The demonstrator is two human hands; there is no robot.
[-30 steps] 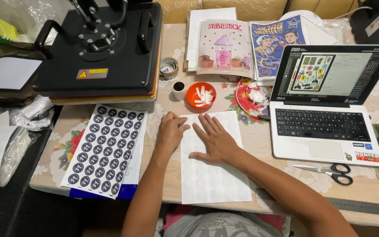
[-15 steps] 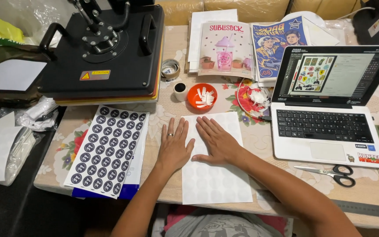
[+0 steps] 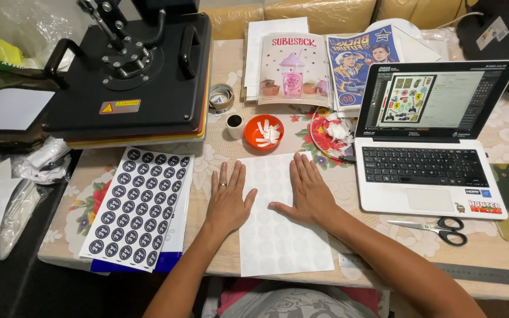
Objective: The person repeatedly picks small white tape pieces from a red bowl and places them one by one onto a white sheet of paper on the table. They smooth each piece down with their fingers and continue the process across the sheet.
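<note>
White sheet (image 3: 281, 235) flat on table (image 3: 207, 162)

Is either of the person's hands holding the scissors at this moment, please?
No, the scissors lie untouched beside the laptop, while the left hand and right hand press flat on the white sheet.

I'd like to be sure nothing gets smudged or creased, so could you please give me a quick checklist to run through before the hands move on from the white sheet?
1. White sheet flat on the table: ok, no curl visible.
2. Left hand placement: ok, palm down over the sheet's left edge.
3. Right hand placement: ok, flat on the sheet's right side.
4. Sticker sheet clear of the white sheet: ok, lies apart to the left.
5. Scissors out of the way: ok, beside the laptop.
6. Sheet's bottom edge within the table edge: cannot tell.
</note>
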